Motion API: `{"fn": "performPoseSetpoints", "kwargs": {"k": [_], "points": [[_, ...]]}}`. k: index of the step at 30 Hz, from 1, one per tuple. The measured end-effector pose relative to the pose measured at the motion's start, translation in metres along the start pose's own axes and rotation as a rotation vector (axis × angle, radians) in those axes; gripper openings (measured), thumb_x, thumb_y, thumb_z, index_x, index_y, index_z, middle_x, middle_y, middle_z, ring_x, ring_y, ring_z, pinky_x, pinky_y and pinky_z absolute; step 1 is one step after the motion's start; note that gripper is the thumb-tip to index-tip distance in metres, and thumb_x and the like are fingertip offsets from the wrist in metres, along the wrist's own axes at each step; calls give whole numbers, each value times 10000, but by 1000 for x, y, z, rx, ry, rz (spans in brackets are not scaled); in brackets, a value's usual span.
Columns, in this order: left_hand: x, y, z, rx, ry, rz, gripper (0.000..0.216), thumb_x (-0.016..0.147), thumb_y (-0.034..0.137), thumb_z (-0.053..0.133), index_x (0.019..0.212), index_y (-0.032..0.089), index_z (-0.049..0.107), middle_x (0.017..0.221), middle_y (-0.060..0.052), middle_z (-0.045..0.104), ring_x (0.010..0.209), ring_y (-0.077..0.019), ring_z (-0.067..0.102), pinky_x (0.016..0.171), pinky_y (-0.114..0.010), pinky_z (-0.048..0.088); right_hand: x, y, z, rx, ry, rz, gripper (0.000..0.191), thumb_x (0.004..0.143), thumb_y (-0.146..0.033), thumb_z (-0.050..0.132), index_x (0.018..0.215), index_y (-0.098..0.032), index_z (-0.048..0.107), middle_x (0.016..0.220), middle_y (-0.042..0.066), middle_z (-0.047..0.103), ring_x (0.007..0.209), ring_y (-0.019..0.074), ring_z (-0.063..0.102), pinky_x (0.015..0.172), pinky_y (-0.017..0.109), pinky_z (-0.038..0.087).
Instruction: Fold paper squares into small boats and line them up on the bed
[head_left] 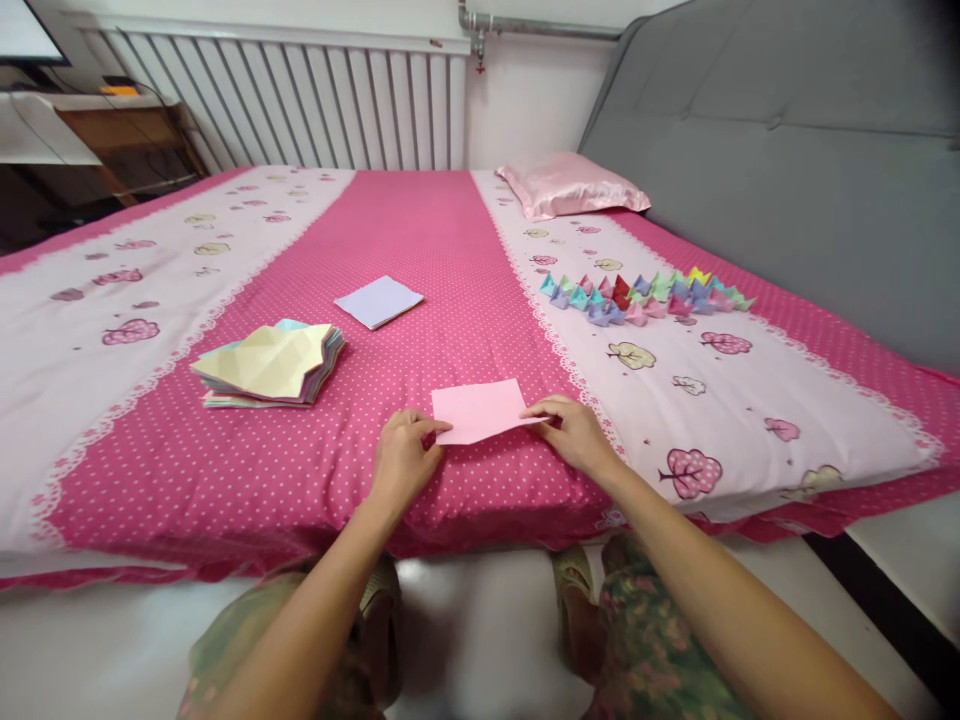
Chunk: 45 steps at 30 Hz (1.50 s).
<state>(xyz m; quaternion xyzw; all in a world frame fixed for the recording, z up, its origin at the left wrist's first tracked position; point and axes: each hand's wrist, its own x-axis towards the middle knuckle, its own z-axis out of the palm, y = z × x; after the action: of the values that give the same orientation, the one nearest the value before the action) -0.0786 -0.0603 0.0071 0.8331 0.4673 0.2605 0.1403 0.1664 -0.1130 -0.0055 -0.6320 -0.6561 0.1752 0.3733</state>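
A sheet of pink paper [480,408] is held near the front edge of the bed, its near edge bent up a little. My left hand [407,450] pinches its near left corner between thumb and fingers. At the right end, my right hand [574,435] grips the near corner the same way. To the left lies a pile of creased paper sheets [266,362], pale yellow on top. Beyond it is a neat stack of lilac paper squares [379,301]. Several small folded paper boats [645,295] in many colours stand in rows on the right.
The bed [420,220] has a pink dotted cover with white tree-print bands. A pink pillow [572,184] lies at the far right, beside a grey padded headboard [787,170]. A white radiator [300,100] runs along the back wall; a desk [120,130] stands far left.
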Motion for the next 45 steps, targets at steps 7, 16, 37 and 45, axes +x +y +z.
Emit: {"fn": "performPoseSetpoints", "kwargs": {"k": [7, 16, 37, 45], "points": [[7, 5, 5, 87, 43, -124, 299, 786, 363, 496, 622, 158, 639, 617, -39, 555, 656, -168, 498, 667, -291, 382, 4, -6, 7, -150, 95, 77, 273, 776, -398, 547, 685, -173, 671, 700, 41, 588, 636, 163, 533, 613, 273, 401], [14, 15, 13, 249, 93, -273, 302, 771, 368, 461, 587, 165, 589, 623, -52, 583, 645, -184, 522, 659, -299, 369, 12, -11, 19, -278, 173, 214, 331, 763, -449, 531, 610, -177, 638, 722, 46, 615, 674, 174, 554, 626, 279, 379], [14, 5, 27, 297, -244, 346, 441, 896, 160, 210, 1299, 204, 381, 1384, -39, 385, 1304, -160, 264, 1058, -360, 236, 13, -15, 24, -388, 228, 188, 201, 723, -367, 582, 810, -192, 533, 828, 42, 605, 769, 212, 549, 689, 327, 407], [6, 13, 26, 369, -273, 330, 549, 888, 470, 201, 1354, 194, 292, 1431, -63, 291, 1329, -205, 194, 1081, -406, 155, 15, -43, 33, -500, 142, -136, 330, 854, -241, 415, 1152, -162, 531, 1238, 96, 526, 1197, 260, 371, 1014, 464, 213]]}}
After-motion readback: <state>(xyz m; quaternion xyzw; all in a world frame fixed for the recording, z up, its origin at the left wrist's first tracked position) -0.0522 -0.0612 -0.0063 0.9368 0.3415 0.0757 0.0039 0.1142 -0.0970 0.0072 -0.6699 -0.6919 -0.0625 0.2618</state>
